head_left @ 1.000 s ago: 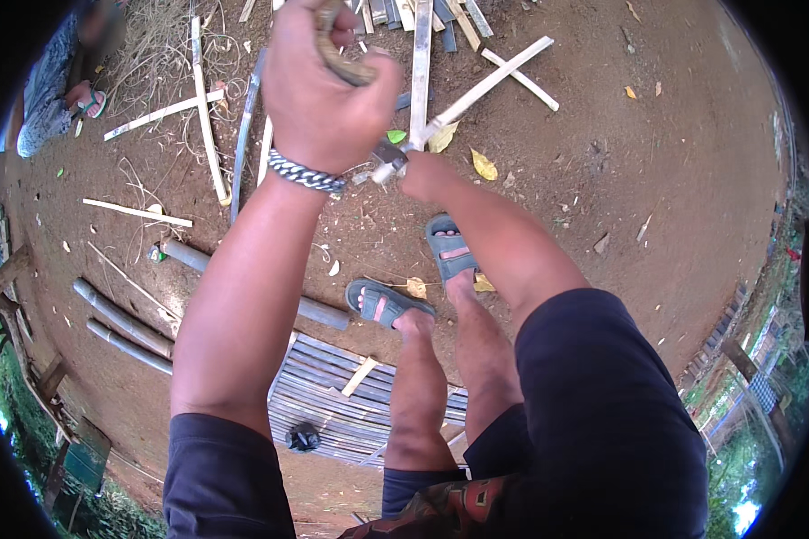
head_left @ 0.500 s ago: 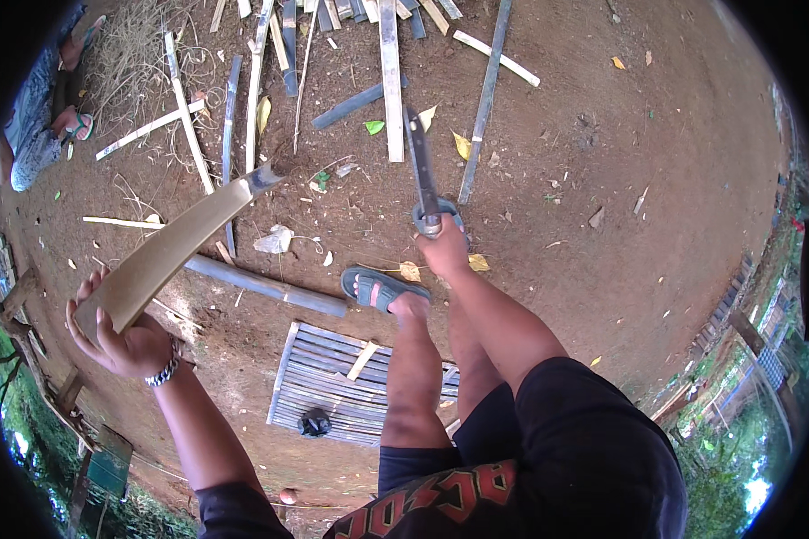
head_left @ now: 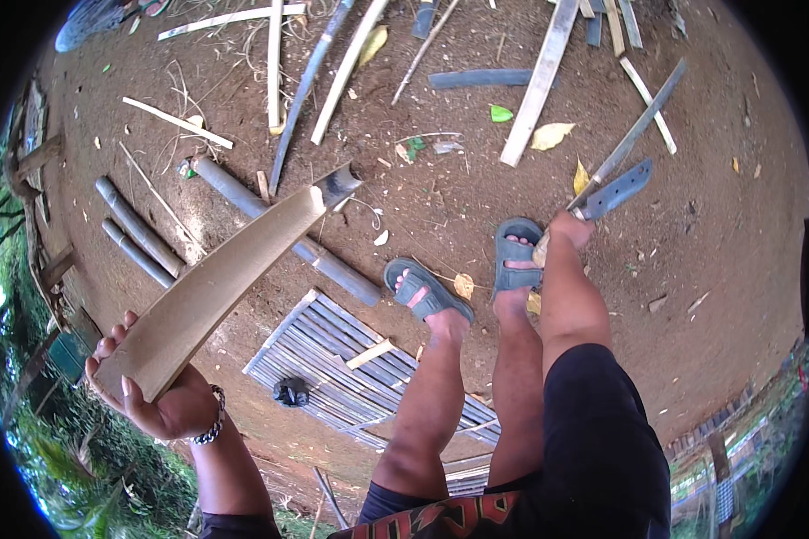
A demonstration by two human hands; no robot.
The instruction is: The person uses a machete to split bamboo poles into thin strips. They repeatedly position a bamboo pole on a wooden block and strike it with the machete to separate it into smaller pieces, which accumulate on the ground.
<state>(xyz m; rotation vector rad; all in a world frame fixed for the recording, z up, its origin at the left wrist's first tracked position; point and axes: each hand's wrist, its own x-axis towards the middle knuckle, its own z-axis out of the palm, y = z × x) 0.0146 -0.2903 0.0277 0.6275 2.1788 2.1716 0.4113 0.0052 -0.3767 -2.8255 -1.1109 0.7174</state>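
Red lettering (head_left: 454, 518) crosses the dark shirt (head_left: 598, 449). The left hand (head_left: 173, 402) — only half curled — cups 1 split bamboo piece (head_left: 220, 277); the right hand (head_left: 570, 231) wraps tightly around a knife (head_left: 617, 189).

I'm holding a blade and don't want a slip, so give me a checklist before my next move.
1. Split bamboo held in left hand: ok, near one end.
2. Knife held in right hand: ok.
3. Knife apart from left hand: ok.
4. Toes covered: not ok, bare in open sandals.
5. Clear footing: not ok, a bamboo pole lies near the left foot.
6. Knife edge sharp: cannot tell.
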